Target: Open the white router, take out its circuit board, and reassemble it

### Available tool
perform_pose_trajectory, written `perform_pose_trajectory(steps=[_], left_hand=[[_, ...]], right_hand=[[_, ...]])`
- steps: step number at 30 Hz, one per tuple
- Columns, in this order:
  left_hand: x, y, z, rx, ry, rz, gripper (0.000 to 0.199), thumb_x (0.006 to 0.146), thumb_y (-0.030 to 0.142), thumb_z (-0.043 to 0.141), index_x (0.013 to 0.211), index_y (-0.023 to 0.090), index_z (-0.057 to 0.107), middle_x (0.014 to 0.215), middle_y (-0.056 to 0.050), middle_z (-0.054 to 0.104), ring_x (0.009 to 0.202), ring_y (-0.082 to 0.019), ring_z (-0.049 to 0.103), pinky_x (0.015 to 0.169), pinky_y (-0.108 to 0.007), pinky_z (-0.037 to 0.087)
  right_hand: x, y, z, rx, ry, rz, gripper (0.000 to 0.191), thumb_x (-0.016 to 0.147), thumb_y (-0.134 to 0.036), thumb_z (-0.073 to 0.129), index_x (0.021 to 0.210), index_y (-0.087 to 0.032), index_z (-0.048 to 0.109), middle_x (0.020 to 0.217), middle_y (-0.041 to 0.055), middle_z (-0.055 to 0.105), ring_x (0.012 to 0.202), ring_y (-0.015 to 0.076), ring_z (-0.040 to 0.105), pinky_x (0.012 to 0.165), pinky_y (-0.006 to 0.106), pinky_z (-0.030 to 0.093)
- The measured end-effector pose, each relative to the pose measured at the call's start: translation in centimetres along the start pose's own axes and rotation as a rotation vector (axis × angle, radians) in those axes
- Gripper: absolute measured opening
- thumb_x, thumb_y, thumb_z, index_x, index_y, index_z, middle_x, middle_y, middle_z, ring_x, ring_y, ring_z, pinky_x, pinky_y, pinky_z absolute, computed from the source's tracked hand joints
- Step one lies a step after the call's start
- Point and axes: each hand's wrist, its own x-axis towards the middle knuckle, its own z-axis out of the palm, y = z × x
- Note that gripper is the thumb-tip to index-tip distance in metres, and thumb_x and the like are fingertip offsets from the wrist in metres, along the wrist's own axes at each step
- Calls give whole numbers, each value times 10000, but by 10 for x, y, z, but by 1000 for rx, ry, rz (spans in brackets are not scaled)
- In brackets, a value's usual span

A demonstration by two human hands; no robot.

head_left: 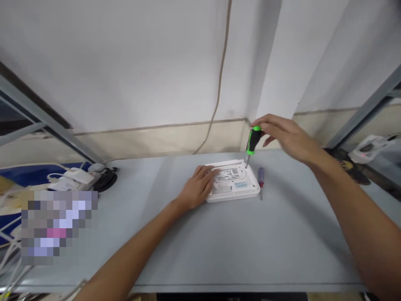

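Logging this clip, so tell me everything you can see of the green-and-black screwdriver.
The screwdriver has a thick black handle with bright green ends, plastic or rubber by its look, and a short metal shaft. It stands nearly upright, leaning slightly, with its tip down at the far edge of the white router. The right hand holds the handle from the side, its fingers wrapped around it.
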Motion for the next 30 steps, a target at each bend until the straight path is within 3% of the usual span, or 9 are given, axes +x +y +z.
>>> perform_pose_trajectory(steps=[4, 6, 10, 13, 16, 20, 25, 27, 30], left_hand=[[2, -1, 0, 11, 2, 12, 476, 1118, 344, 288, 1523, 214, 502, 1502, -125, 519, 1376, -295, 439, 1195, -536, 432], [2, 0, -1, 15, 3, 6, 474, 1118, 346, 289, 1520, 221, 506, 1494, -123, 527, 1371, -291, 447, 1184, -527, 447], [1, 4, -2, 15, -4, -24, 474, 1118, 349, 290, 1517, 215, 509, 1511, -124, 524, 1382, -287, 446, 1174, -521, 464], [0, 4, -3, 24, -19, -30, 473, 1115, 350, 294, 1516, 221, 510, 1510, -119, 528, 1387, -287, 445, 1171, -522, 470], [0, 2, -4, 27, -20, -26, 475, 1115, 340, 290, 1529, 224, 493, 1517, -114, 519, 1390, -284, 435, 1179, -517, 464], [2, 0, -3, 30, -21, -17, 477, 1117, 336, 282, 1537, 225, 479, 1519, -114, 515, 1387, -282, 438, 1200, -525, 439], [3, 3, 0, 36, -10, -12, 478, 1111, 342, 286, 1520, 225, 503, 1494, -119, 535, 1374, -289, 456, 1181, -523, 455], [3, 4, 0, 31, -13, -25, 483, 1110, 357, 285, 1521, 232, 505, 1497, -115, 533, 1371, -289, 459, 1174, -517, 463], [2, 3, 0, 23, -16, -34, 498, 1112, 381, 272, 1533, 243, 500, 1515, -111, 522, 1394, -293, 441, 1165, -516, 475]], right_hand=[[-1, -15, 29, -311, -59, -112, 325, 983, -511, 556, 1218, -314, 662, 1039, 64, 731, 935, 305, 685, 833, 526, 574], [-1, -11, 29, -381, -21, -142, 346, 961, -448, 585, 1275, -311, 637, 1088, 76, 731, 960, 319, 693, 851, 539, 565], [-1, 9, -8, -394, 59, -96, 549, 803, -416, 743, 1324, -306, 612, 1139, 73, 743, 903, 317, 721, 757, 497, 592], [-2, 17, -44, -479, 193, -50, 427, 842, -361, 640, 1261, -280, 651, 1077, 89, 758, 849, 324, 722, 775, 523, 578], [-5, 7, -59, -490, 304, -12, 324, 948, -419, 527, 1179, -263, 691, 1013, 105, 766, 838, 323, 722, 820, 522, 556], [-5, -19, -29, -400, 207, 6, 411, 1011, -553, 463, 1139, -245, 703, 960, 86, 780, 829, 282, 722, 750, 419, 523], [-4, -26, 33, -618, 49, -65, 303, 993, -411, 487, 1172, -236, 659, 1048, 90, 773, 839, 286, 687, 644, 359, 403], [-4, -20, 38, -629, 7, -68, 271, 956, -292, 469, 1164, -233, 633, 1055, 87, 759, 836, 277, 669, 644, 356, 393], [-3, -10, 21, -530, -95, -77, 359, 885, -220, 502, 1234, -263, 575, 1104, 58, 747, 890, 265, 669, 723, 373, 450]])
